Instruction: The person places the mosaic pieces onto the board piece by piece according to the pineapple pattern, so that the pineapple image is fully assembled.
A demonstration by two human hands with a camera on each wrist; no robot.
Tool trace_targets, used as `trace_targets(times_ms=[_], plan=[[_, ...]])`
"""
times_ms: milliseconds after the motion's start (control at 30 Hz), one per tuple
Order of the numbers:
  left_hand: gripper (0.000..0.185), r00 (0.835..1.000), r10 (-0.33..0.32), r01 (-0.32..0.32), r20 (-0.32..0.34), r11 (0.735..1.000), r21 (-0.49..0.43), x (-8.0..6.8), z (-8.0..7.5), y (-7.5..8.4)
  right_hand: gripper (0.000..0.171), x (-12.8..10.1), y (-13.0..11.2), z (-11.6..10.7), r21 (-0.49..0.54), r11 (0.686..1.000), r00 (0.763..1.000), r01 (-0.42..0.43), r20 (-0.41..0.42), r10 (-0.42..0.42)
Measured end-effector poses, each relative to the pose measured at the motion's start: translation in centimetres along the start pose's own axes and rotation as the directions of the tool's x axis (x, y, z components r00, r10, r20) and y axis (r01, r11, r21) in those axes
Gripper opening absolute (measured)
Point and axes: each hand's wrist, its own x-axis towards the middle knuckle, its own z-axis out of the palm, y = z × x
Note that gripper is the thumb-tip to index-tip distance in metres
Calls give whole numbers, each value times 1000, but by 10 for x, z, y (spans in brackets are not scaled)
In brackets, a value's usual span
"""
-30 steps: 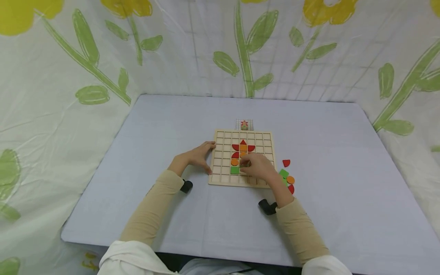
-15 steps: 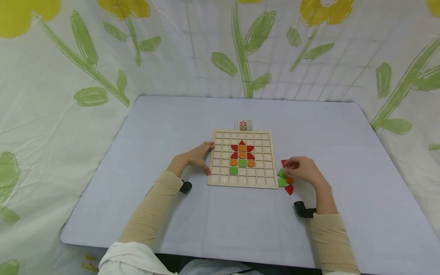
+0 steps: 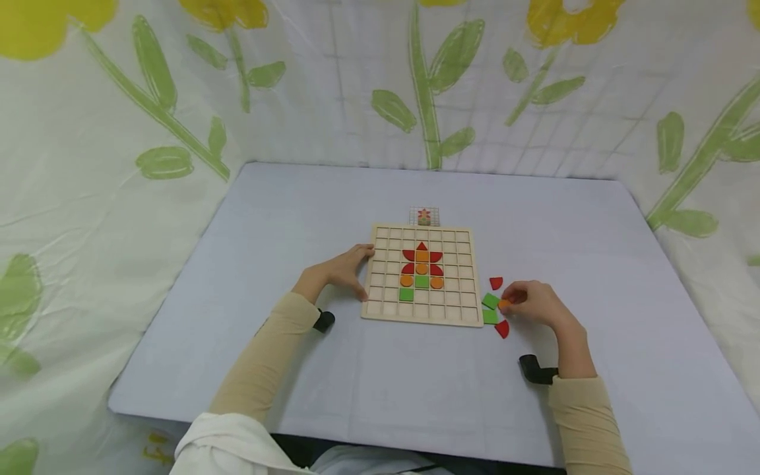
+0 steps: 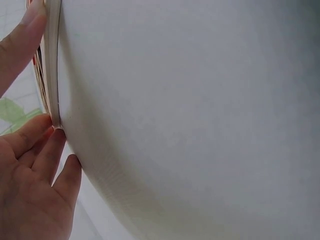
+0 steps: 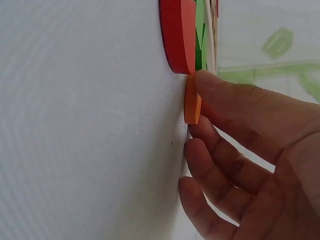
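My left hand [image 3: 341,269] spans the left edge of a wooden grid board [image 3: 388,308], thumb and fingertips against its side, as the left wrist view also shows. To the right of the board, my right hand [image 3: 537,305] pinches an orange round tile [image 5: 192,102] low over the table between thumb and finger. Beside it lie two green tiles [image 3: 490,301] and two red curved-edged tiles [image 3: 502,329]. On the board, red, orange and green tiles form a figure: a red triangle [image 3: 421,246] on top, an orange square [image 3: 421,256] under it, a green square [image 3: 406,295] lowest.
A small card [image 3: 424,216] with a gridded picture of a similar figure lies just beyond the board's far edge. The white-covered table [image 3: 297,218] meets a curtain [image 3: 332,99] printed with flowers at the back. Black camera mounts [image 3: 537,371] jut from both wrists.
My right hand has left the board and come to the loose tiles at the right, now pinching an orange one. A green square and an orange disc show where it was. The left hand stays.
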Motion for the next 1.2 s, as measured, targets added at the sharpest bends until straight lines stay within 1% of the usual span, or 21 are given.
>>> trace_targets(times_ms=[133,267,333,500,800,1000,1200], plan=[[99,1000,5,-5,-10,1000,-7,1,0,1,28,-1,-1,-1,-3,1000,1000,-3,-4,3],[100,1000,9,-9,-10,1000,-11,2,2,1,25,-2,-1,-2,-12,1000,1000,9,-14,-9],[101,1000,11,-11,-9,1000,-12,2,2,1,24,-2,-2,-2,-17,1000,1000,1,-23,-2],[101,1000,11,-11,-13,1000,-9,2,2,1,21,-3,-6,-5,-14,1000,997,-13,-71,12],[100,1000,0,0,-6,1000,-7,0,-1,3,25,-1,-21,-7,-19,999,990,45,-135,-47],[99,1000,0,0,-5,1000,-6,0,-1,3,26,4,-30,-1,-9,996,985,89,-146,-90],[100,1000,-4,4,-4,1000,-3,-1,0,3,27,11,-41,8,31,990,982,134,-142,-128]])
